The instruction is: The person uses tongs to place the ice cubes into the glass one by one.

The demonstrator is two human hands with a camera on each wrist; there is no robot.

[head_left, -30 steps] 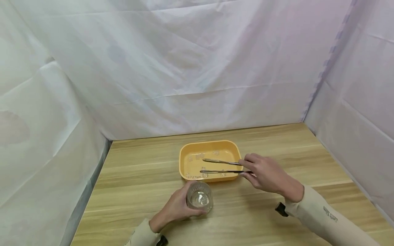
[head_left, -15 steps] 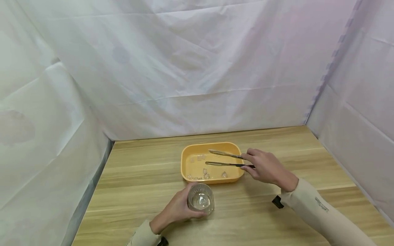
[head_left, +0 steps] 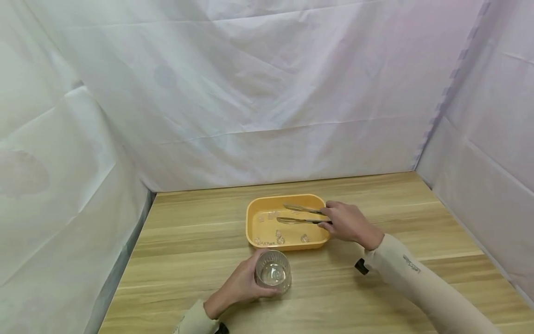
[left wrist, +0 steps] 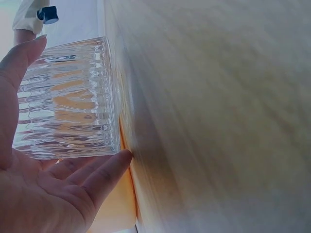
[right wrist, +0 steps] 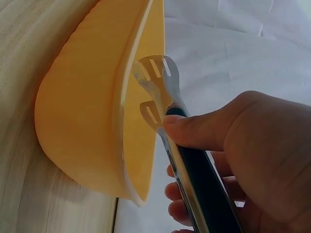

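With thumb and fingers curled round it, my left hand [head_left: 246,279] holds a ribbed clear glass [head_left: 273,271] that stands on the table; the left wrist view shows the glass [left wrist: 68,102] from the side. My right hand [head_left: 349,223] grips metal tongs [head_left: 298,220] with dark handles. Their two arms are spread apart over a yellow tray [head_left: 288,247], with nothing between the tips. Several small clear cubes [head_left: 280,239] lie scattered on the tray's floor. In the right wrist view the slotted heads of the tongs [right wrist: 158,77] reach past the tray's rim [right wrist: 127,87].
The wood-grain table [head_left: 187,232] carries the tray and, nearer to me, the glass. White cloth [head_left: 258,93] hangs behind and at both sides. A dark camera mount [head_left: 361,266] sits under the right wrist.
My right hand with the tongs has moved up and a little left, and the tongs' tips have shifted toward the back of the tray. The left hand keeps its hold on the glass.
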